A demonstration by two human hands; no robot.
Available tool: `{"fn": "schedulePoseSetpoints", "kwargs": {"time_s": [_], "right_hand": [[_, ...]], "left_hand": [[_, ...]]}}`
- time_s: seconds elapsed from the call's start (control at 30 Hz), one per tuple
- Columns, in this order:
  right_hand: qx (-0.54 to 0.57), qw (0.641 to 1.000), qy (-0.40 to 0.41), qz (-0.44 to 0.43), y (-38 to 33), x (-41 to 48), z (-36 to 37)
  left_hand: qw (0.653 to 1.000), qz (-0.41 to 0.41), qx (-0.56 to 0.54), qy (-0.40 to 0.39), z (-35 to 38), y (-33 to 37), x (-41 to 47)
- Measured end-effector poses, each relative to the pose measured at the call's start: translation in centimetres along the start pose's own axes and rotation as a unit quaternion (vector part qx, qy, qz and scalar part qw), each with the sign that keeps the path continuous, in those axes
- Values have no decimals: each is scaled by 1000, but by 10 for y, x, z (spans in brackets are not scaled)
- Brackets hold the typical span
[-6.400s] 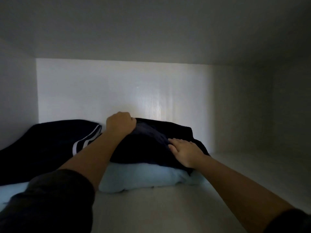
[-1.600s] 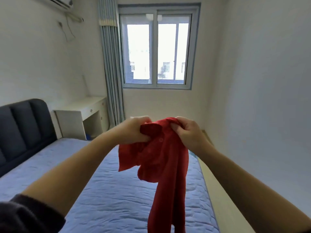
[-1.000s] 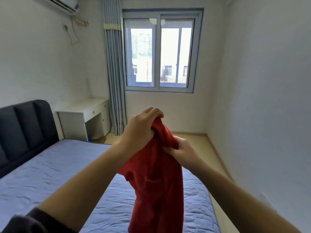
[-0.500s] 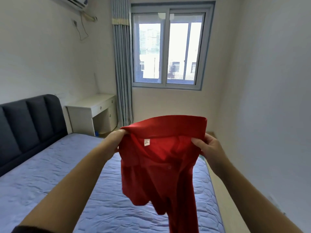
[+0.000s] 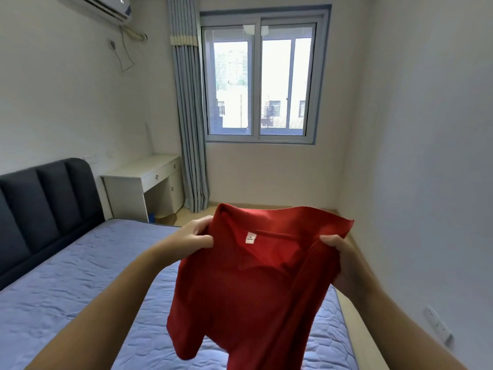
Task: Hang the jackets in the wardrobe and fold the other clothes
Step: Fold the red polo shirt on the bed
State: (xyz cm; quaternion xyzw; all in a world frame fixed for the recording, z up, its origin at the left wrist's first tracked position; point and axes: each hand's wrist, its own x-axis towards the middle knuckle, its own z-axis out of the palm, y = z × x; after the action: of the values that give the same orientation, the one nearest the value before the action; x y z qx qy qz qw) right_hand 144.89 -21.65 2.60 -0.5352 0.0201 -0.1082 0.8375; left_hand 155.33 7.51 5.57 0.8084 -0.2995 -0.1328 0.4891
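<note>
While left hand [image 5: 186, 241] and right hand [image 5: 344, 263] clutch red shirt [image 5: 253, 289] | hem cut off

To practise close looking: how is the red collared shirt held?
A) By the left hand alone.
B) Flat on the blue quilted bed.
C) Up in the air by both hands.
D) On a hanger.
C: the left hand and the right hand each grip a top corner of the red collared shirt, which hangs above the blue quilted bed.
</note>
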Motion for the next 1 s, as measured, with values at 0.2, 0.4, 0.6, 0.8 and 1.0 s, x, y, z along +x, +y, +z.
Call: {"fn": "schedulePoseSetpoints", "kwargs": {"time_s": [0.2, 0.4, 0.6, 0.8, 1.0], "right_hand": [[-2, 999, -41, 9, 1, 1, 4], [-209, 955, -212, -1, -7, -1, 3], [-460, 872, -154, -62, -4, -7, -8], [-543, 828, -141, -19, 21, -23, -32], [-353, 879, -258, 191, 31, -53, -56]], "left_hand": [[950, 103, 273, 114, 4, -14, -4], [933, 115, 195, 279, 6, -6, -11], [972, 25, 188, 142, 13, -13, -22], [966, 31, 256, 27, 32, -23, -40], [987, -74, 57, -132, 41, -43, -55]]}}
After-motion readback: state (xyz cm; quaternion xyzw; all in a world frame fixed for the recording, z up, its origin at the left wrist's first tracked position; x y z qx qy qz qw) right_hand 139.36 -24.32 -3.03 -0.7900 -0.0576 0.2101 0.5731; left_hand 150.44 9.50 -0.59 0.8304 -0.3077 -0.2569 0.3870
